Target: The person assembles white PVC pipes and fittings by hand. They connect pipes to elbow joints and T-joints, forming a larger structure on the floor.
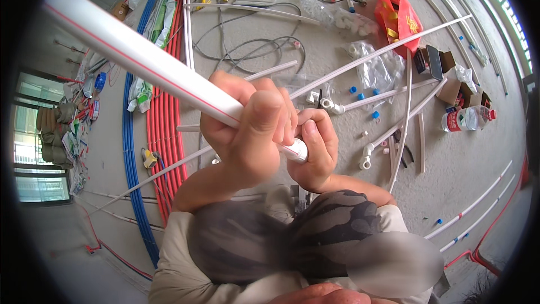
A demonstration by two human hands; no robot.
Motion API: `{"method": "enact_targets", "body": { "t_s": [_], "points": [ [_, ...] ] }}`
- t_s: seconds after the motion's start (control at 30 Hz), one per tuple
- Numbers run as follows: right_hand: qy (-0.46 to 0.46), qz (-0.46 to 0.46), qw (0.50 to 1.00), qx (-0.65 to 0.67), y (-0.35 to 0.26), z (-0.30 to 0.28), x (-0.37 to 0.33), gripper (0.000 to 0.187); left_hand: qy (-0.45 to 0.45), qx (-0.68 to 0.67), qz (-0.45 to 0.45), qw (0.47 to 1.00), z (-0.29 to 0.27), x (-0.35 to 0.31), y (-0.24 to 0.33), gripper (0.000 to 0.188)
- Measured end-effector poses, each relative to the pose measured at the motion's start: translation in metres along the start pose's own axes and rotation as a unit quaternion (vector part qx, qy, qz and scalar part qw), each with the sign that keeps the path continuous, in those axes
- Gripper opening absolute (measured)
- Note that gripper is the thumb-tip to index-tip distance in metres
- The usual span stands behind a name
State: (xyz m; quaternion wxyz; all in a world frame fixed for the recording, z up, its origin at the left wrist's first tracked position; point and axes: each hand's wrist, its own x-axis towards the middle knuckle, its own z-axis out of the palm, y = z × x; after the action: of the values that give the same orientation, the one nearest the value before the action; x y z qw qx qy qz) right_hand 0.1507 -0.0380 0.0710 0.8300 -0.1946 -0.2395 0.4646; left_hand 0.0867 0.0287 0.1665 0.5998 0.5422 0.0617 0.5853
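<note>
The person over there has the left hand (pixel 239 126) curled tight round a red-striped white plastic pipe (pixel 140 56), right hand (pixel 316 152) closed around the white fitting (pixel 298 151) at one end.

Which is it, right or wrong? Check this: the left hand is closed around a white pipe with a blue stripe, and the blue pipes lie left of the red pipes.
Wrong on the stripe: the head view shows the left hand closed around a red-striped white pipe. The blue pipes do lie left of the red pipes.
</note>
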Motion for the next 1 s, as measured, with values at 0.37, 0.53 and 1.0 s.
{"method": "enact_targets", "body": {
  "t_s": [0.37,0.53,1.0],
  "points": [
    [-0.002,-0.003,1.0,-0.028,0.0,-0.004,-0.001,0.022,-0.022,0.07,-0.013,0.997,0.003,-0.003,0.003,0.026],
    [0.045,0.059,0.997,0.03,-0.001,-0.006,0.002,0.021,-0.023,0.092,-0.03,0.995,0.001,0.002,-0.004,0.027],
    [0.034,0.226,0.961,0.156,0.015,-0.041,0.02,0.046,-0.032,0.203,-0.181,0.962,0.003,0.04,-0.069,0.046]
  ]
}}
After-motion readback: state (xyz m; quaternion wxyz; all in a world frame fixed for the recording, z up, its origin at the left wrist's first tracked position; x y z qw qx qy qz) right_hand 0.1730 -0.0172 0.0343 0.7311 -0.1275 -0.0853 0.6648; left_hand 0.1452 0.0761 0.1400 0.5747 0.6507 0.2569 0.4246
